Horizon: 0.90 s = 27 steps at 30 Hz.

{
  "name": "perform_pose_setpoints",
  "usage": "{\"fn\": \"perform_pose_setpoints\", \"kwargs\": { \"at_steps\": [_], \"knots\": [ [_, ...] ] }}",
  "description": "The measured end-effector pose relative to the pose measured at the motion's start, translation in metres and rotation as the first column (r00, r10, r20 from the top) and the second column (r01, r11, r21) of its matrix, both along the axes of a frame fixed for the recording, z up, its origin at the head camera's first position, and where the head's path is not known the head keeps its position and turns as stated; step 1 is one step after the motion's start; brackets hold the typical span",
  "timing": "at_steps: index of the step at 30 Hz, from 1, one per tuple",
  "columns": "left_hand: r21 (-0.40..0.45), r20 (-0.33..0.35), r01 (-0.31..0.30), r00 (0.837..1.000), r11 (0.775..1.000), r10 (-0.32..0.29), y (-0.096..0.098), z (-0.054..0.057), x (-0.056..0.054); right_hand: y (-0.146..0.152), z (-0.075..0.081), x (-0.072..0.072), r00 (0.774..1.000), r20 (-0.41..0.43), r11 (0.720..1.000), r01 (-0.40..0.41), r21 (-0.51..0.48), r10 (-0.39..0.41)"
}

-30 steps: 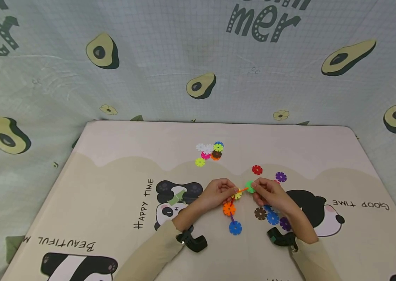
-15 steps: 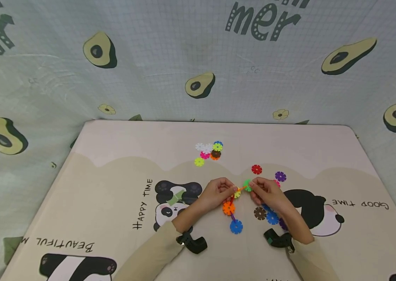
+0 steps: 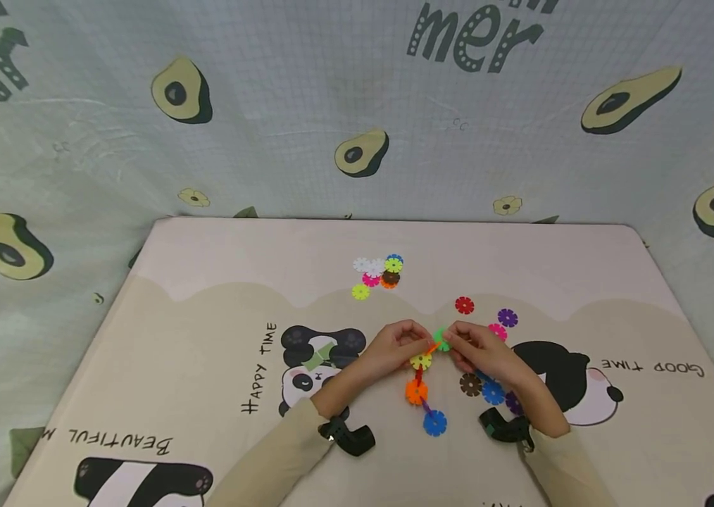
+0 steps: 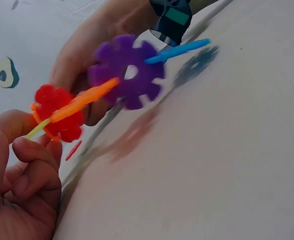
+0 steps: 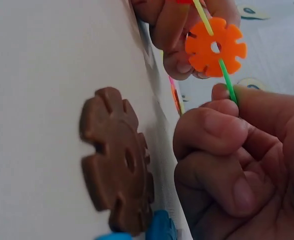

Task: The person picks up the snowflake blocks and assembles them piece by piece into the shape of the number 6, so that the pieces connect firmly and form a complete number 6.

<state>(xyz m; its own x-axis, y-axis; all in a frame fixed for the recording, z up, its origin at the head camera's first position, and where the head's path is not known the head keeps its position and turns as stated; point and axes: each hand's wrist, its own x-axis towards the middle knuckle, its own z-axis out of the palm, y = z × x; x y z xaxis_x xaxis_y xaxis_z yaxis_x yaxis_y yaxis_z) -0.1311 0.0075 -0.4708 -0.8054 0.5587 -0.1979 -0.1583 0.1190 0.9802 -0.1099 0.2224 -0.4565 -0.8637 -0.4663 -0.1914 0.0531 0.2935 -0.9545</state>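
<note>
A chain of interlocked notched plastic discs hangs between my hands, its lower end a blue disc (image 3: 435, 423), then a purple disc (image 4: 129, 72) and an orange disc (image 3: 417, 392). Above these come a red disc (image 4: 62, 112), a yellow disc (image 3: 421, 361) and a second orange disc (image 5: 216, 47). My left hand (image 3: 398, 350) grips the chain by its upper part; exactly which disc the fingertips press is partly hidden. Between thumb and finger, my right hand (image 3: 482, 348) pinches a green disc (image 3: 442, 340), seen edge-on in the right wrist view and meeting the second orange disc.
Near my right hand lie a brown disc (image 3: 470, 384), blue discs (image 3: 493, 393), a purple one (image 3: 508, 317), a pink one (image 3: 498, 332) and a red one (image 3: 464, 305). Farther back is a cluster with white discs (image 3: 370, 266). A panda-print mat (image 3: 205, 352) covers the table.
My right hand has come left, bringing the green disc closer to my left hand. The chain's lower end has swung slightly right and toward me.
</note>
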Motion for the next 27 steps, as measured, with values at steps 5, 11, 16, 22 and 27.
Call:
{"fn": "perform_pose_setpoints", "kwargs": {
  "at_steps": [5,11,16,22,27],
  "knots": [
    [-0.053,-0.007,0.052,0.999,0.997,-0.052,0.000,-0.001,-0.001,-0.001,-0.002,0.000,0.998,-0.019,0.997,-0.064,0.037,0.065],
    [-0.049,-0.016,0.080,0.997,0.996,-0.081,0.000,-0.001,-0.002,0.000,-0.001,0.000,0.999,-0.018,0.998,-0.051,0.047,0.051],
    [-0.057,-0.044,0.088,0.995,0.994,-0.091,-0.001,-0.001,-0.002,0.007,0.004,0.001,0.999,-0.040,0.997,0.017,0.077,-0.014],
    [-0.059,-0.049,0.031,0.998,0.998,-0.034,-0.001,-0.002,-0.001,0.020,0.011,0.001,0.971,-0.200,0.969,0.170,0.182,-0.133],
    [-0.050,-0.041,0.016,0.999,0.999,-0.018,-0.001,-0.002,-0.001,0.038,0.013,0.002,0.941,-0.280,0.931,0.265,0.250,-0.192]
  ]
}}
